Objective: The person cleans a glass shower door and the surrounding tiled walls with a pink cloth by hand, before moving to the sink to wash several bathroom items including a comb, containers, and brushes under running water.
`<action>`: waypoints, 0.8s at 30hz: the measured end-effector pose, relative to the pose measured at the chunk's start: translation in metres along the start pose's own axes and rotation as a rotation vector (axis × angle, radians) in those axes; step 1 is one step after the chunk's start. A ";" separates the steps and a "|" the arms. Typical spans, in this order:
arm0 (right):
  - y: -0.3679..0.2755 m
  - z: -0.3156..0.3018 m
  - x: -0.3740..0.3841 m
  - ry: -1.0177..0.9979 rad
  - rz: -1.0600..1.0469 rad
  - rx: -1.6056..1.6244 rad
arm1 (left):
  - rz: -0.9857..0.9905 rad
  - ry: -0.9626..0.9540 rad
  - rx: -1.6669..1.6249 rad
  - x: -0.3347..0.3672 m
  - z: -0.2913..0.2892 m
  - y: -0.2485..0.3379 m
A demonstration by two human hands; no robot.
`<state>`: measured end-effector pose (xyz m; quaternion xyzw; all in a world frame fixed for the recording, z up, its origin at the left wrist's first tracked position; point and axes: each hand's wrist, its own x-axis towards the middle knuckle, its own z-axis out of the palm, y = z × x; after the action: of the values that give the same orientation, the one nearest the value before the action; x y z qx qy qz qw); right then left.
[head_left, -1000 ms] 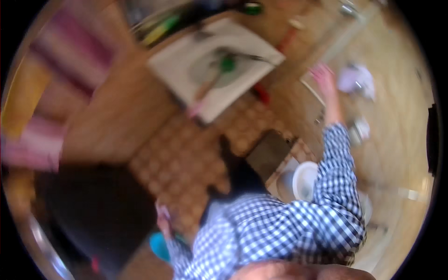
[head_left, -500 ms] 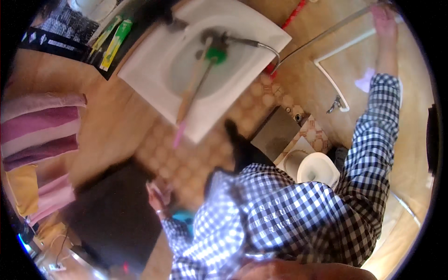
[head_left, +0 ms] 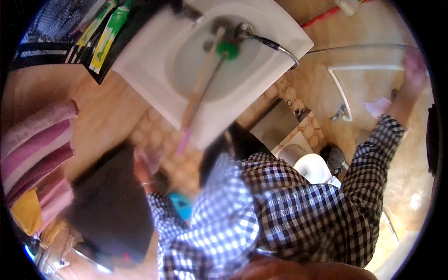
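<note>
High at the far right, my right hand point(head_left: 414, 70) reaches out by the wall, blurred, its fingers hard to make out. A grey metal shower hose point(head_left: 354, 47) runs to beside that hand; whether the hand touches it I cannot tell. My left hand point(head_left: 143, 169) hangs low at the left, over the floor and next to a dark panel point(head_left: 105, 210). Something pale pink and translucent point(head_left: 153, 159) shows at its blurred fingers. In the white sink point(head_left: 140, 67) lie a black shower head point(head_left: 249, 35), a green-headed brush point(head_left: 227, 50) and a wooden stick point(head_left: 200, 88).
Toothpaste tubes point(head_left: 105, 39) lie on a dark shelf left of the sink. Striped towels point(head_left: 39, 144) hang at the far left. A toilet point(head_left: 311, 168) and a grey box point(head_left: 275, 123) stand low at the right. A white pipe point(head_left: 340, 88) runs along the wall.
My right hand has moved outward and lower in the picture. My left hand has shifted left and slightly up. The view has shifted; the sink's contents look the same.
</note>
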<state>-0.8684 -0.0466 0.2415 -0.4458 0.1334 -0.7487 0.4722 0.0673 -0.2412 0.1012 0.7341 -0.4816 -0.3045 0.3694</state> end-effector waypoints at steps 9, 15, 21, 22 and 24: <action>0.465 0.201 0.035 0.526 0.939 -0.518 | 0.362 -0.008 0.581 0.004 0.026 0.014; 0.613 0.185 0.089 0.877 0.224 -1.072 | 0.446 0.009 0.728 -0.023 0.012 -0.013; 0.553 0.135 0.073 1.134 0.269 -0.423 | 0.489 0.055 0.430 -0.059 0.013 -0.013; 0.547 0.145 0.073 1.136 0.292 -0.259 | 0.370 0.046 0.547 -0.068 0.010 -0.005; 0.531 0.178 0.070 0.946 0.361 0.037 | 0.248 0.041 0.654 -0.071 0.010 0.002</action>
<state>-0.4261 -0.3403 0.0509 -0.0190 0.3944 -0.7772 0.4900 0.0329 -0.1779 0.1041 0.7554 -0.6318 -0.0722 0.1582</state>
